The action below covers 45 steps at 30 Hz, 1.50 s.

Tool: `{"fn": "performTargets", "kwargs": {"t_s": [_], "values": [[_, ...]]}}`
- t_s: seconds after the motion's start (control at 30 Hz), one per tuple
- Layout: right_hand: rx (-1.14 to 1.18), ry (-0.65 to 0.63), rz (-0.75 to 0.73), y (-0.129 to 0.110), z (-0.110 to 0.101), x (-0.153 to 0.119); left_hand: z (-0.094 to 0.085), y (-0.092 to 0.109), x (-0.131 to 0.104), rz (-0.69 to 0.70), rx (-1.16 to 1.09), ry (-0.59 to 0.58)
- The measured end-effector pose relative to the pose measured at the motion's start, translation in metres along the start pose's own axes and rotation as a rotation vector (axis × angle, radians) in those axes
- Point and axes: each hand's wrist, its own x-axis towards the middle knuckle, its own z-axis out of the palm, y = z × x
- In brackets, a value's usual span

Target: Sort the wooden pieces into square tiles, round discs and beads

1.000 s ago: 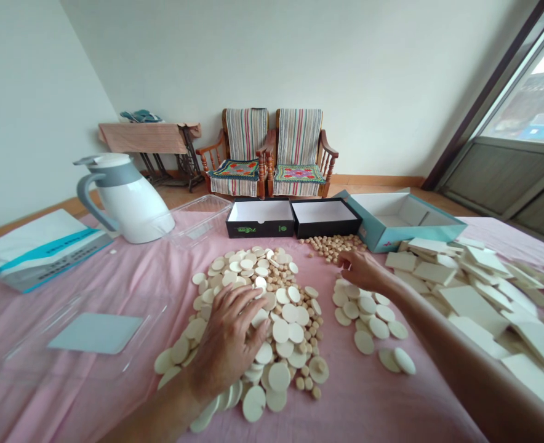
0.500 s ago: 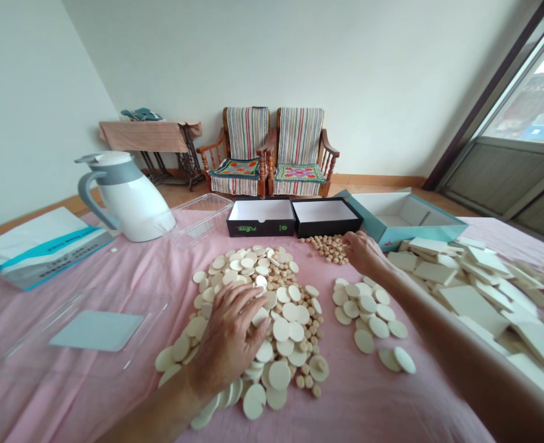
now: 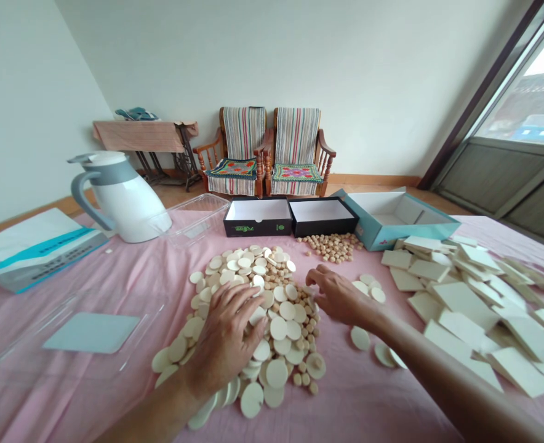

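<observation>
My left hand (image 3: 230, 332) lies with spread fingers on a heap of pale round wooden discs (image 3: 276, 373), holding nothing that shows. Small wooden beads (image 3: 306, 320) are mixed in along the heap's right side. At that right edge hovers my right hand (image 3: 334, 292), its fingers curled and pointing left; whether anything is between the fingertips cannot be made out. Beyond it is a pile of small beads (image 3: 332, 247) by the black boxes. A smaller group of discs (image 3: 360, 338) lies partly hidden under my right forearm.
Two open black boxes (image 3: 258, 227) (image 3: 325, 226) and a blue box (image 3: 392, 237) stand at the back. Square wooden pieces (image 3: 466, 304) are piled right. At left are a jug (image 3: 133, 209), a bag (image 3: 45, 249) and clear plastic trays (image 3: 149, 320) (image 3: 197, 215).
My right hand has moved from the far bead pile toward me and left, to the disc heap's edge. My left hand stays on the heap. The view has shifted slightly.
</observation>
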Motion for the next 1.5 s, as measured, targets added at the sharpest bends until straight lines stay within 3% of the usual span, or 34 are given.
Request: {"fn": "performTargets", "kwargs": {"t_s": [0.17, 0.37, 0.5, 0.6, 0.7, 0.87, 1.0, 1.13, 1.33, 1.5], "values": [[0.003, 0.002, -0.02, 0.004, 0.009, 0.007, 0.0, -0.001, 0.0, 0.009, 0.007, 0.014], [0.042, 0.094, 0.004, 0.004, -0.021, -0.003, 0.0, 0.0, 0.0, 0.009, 0.0, 0.012], [0.011, -0.138, -0.028, 0.015, -0.048, -0.02, 0.001, -0.001, 0.0, 0.009, 0.002, 0.022], [-0.078, -0.128, 0.031, 0.016, -0.055, -0.026, 0.002, -0.001, 0.0, 0.006, 0.006, 0.033], [-0.025, -0.074, 0.038, 0.005, -0.048, -0.027, 0.002, -0.001, 0.0, 0.008, 0.008, 0.032], [0.011, -0.082, -0.14, -0.019, -0.022, -0.025, 0.001, -0.001, 0.0, 0.007, 0.015, 0.012], [-0.048, -0.062, -0.111, -0.022, -0.008, -0.019, 0.001, -0.001, 0.0, 0.008, 0.014, 0.024], [-0.014, -0.051, -0.062, -0.014, -0.018, -0.018, 0.002, -0.001, 0.0, 0.009, 0.01, 0.013], [-0.098, -0.179, -0.04, 0.006, -0.047, -0.027, 0.002, -0.002, -0.001, 0.012, 0.014, 0.007], [-0.04, -0.031, 0.017, 0.0, -0.026, -0.014, 0.002, -0.002, -0.001, 0.017, 0.021, 0.015]]}}
